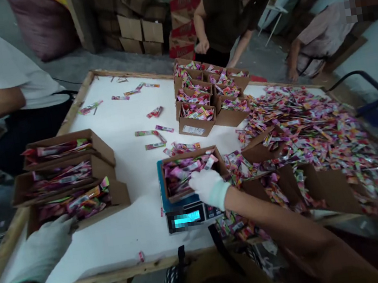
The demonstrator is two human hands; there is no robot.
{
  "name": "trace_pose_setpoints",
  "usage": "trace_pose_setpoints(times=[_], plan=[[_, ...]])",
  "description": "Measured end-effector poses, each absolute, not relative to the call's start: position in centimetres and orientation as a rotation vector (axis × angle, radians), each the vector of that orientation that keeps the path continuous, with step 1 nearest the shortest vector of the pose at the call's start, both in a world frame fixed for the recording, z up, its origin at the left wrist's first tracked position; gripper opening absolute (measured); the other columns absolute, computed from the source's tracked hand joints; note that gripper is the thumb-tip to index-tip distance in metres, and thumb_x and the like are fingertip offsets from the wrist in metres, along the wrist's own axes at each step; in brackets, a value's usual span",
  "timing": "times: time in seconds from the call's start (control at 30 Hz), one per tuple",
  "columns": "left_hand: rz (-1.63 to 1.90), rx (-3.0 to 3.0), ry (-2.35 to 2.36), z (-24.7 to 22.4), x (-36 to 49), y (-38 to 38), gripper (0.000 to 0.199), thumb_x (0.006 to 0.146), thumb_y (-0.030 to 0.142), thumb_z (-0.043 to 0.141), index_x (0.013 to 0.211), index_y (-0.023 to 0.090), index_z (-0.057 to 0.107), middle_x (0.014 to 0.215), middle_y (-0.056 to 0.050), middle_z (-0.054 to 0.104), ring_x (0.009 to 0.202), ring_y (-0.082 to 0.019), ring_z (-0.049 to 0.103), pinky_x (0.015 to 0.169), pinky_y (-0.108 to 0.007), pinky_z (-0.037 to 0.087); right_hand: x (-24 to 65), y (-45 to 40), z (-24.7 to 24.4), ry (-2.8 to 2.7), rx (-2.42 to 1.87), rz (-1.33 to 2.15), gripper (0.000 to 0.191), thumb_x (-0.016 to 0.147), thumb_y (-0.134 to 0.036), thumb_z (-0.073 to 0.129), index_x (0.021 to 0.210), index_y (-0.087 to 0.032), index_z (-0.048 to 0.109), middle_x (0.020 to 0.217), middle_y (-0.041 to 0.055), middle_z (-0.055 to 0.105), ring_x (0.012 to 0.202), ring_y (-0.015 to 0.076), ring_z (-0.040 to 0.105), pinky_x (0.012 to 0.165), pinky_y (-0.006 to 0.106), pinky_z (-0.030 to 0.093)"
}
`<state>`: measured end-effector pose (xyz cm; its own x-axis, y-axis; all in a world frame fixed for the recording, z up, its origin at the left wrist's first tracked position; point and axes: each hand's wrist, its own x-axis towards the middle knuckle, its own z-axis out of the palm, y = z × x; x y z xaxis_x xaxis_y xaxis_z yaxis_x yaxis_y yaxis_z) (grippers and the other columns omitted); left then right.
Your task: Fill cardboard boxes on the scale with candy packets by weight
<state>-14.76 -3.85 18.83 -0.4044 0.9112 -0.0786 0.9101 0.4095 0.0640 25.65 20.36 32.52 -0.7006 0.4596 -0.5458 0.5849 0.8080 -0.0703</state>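
My right hand (pixel 207 186), in a white glove, reaches over the near right rim of a cardboard box (pixel 182 197) full of wrapped candy sticks. Its fingers are curled at the candy; what they hold is hidden. That box rests on a blue digital scale (pixel 163 187) with a lit display. At the left, my gloved left hand (pixel 46 243) has its fingers closed over the near wall of another filled box (pixel 119 194), the closest of three in a row. The hand is slightly blurred.
Several filled boxes (pixel 196 126) stand together at the back middle. A large heap of candy sticks (pixel 307 129) covers the table's right side, with open boxes (pixel 332 189) among it. Loose sticks lie on the white tabletop (pixel 124 155). Other people stand around the table.
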Motion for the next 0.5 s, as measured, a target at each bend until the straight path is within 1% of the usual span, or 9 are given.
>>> trace_pose_setpoints(times=[0.07,0.1,0.17,0.23,0.3,0.37,0.43,0.5], plan=[[-0.320,1.740,2.535,20.0,-13.3,-3.9,0.038,0.090,0.032,0.040,0.094,0.020,0.076,0.108,-0.014,0.073,0.090,-0.028,0.066,0.078,-0.039,0.053,24.6,19.4,31.9,2.467,0.733,-0.349,0.025,0.092,-0.016,0.057,0.110,-0.015,0.073,0.118,0.0151,0.070,0.106,0.0301,0.071,0.083,0.039,0.056],[-0.422,1.771,2.552,20.7,-12.4,-4.1,0.041,0.093,0.033,0.037,0.100,0.019,0.075,0.110,-0.014,0.071,0.093,-0.029,0.065,0.080,-0.040,0.053,24.8,19.2,32.1,2.475,0.724,-0.362,0.025,0.093,-0.017,0.057,0.112,-0.015,0.073,0.119,0.0148,0.070,0.107,0.0294,0.070,0.086,0.039,0.056],[-0.421,1.796,2.629,21.8,-10.3,-4.7,0.042,0.096,0.038,0.036,0.106,0.018,0.071,0.108,-0.014,0.068,0.092,-0.028,0.064,0.081,-0.039,0.052,26.6,19.5,33.1,2.553,0.715,-0.450,0.026,0.095,-0.020,0.059,0.118,-0.016,0.071,0.120,0.0133,0.070,0.111,0.0271,0.069,0.093,0.039,0.054],[-0.209,1.781,2.711,22.5,-7.9,-5.3,0.040,0.098,0.044,0.040,0.109,0.018,0.068,0.110,-0.012,0.069,0.091,-0.027,0.065,0.082,-0.038,0.052,29.5,20.3,34.8,2.734,0.791,-0.625,0.028,0.095,-0.024,0.061,0.121,-0.018,0.070,0.120,0.0109,0.072,0.114,0.0243,0.067,0.100,0.039,0.052],[0.116,1.727,2.752,22.4,-5.4,-6.0,0.036,0.097,0.046,0.046,0.109,0.018,0.066,0.119,-0.012,0.069,0.099,-0.027,0.067,0.086,-0.038,0.053,32.6,21.5,36.5,2.929,0.977,-0.805,0.026,0.095,-0.028,0.061,0.118,-0.019,0.071,0.117,0.0088,0.074,0.110,0.0227,0.068,0.101,0.038,0.052],[0.349,1.645,2.705,21.7,-3.1,-6.6,0.033,0.097,0.045,0.050,0.111,0.019,0.064,0.128,-0.012,0.067,0.109,-0.029,0.067,0.092,-0.041,0.055,35.1,22.7,37.9,3.023,1.179,-0.884,0.022,0.095,-0.032,0.061,0.109,-0.021,0.073,0.110,0.0075,0.076,0.101,0.0225,0.070,0.096,0.037,0.054],[0.461,1.582,2.612,20.7,-1.2,-6.8,0.034,0.098,0.043,0.050,0.114,0.017,0.065,0.135,-0.015,0.065,0.118,-0.032,0.066,0.099,-0.045,0.055,36.3,23.4,38.7,3.031,1.296,-0.897,0.020,0.093,-0.035,0.062,0.102,-0.022,0.073,0.102,0.0066,0.076,0.095,0.0229,0.071,0.091,0.035,0.055],[0.546,1.546,2.544,19.8,0.2,-6.6,0.037,0.099,0.043,0.047,0.116,0.016,0.066,0.137,-0.016,0.065,0.125,-0.034,0.063,0.104,-0.048,0.053,36.4,23.7,39.1,3.020,1.327,-0.888,0.020,0.093,-0.038,0.062,0.099,-0.022,0.073,0.095,0.0052,0.076,0.091,0.0220,0.071,0.087,0.033,0.055]])
